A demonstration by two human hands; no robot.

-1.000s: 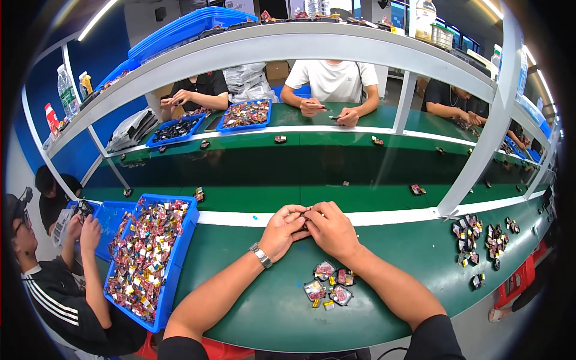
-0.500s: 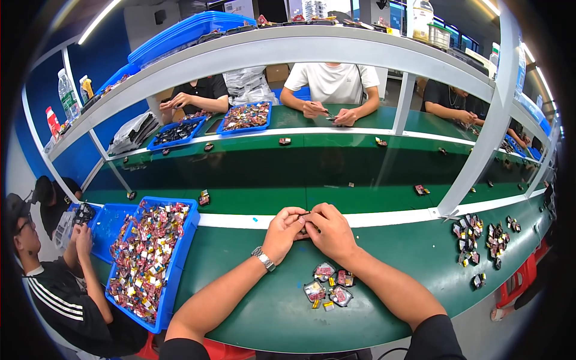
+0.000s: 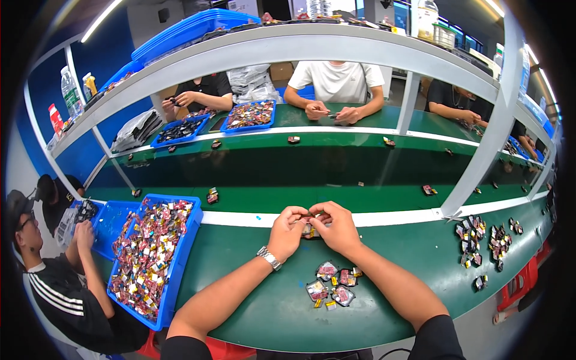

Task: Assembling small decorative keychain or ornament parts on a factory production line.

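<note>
My left hand (image 3: 287, 233), with a metal watch on the wrist, and my right hand (image 3: 337, 230) meet above the near edge of the green bench. Both sets of fingers are closed around a small electronic module (image 3: 309, 230). Its black rim and a bit of reddish and pale inside show between the thumbs; the fingers cover the rest. Closer to me, between my forearms, a cluster of similar modules (image 3: 327, 270) lies on the bench. They have black casings, red circuit boards and small yellow-ended parts.
A blue tray (image 3: 193, 223) heaped with small boards stands at left, beside a seated co-worker (image 3: 57, 288). More modules (image 3: 470, 240) lie in groups at right. Beyond a white rail (image 3: 384, 219), single modules sit on a green belt (image 3: 336, 195). Shelf posts (image 3: 474, 153) rise ahead; co-workers sit opposite.
My fingers have shifted on the module, and more of its inside now shows between the thumbs. Modules on the belt have moved slightly right. The view has shifted a little.
</note>
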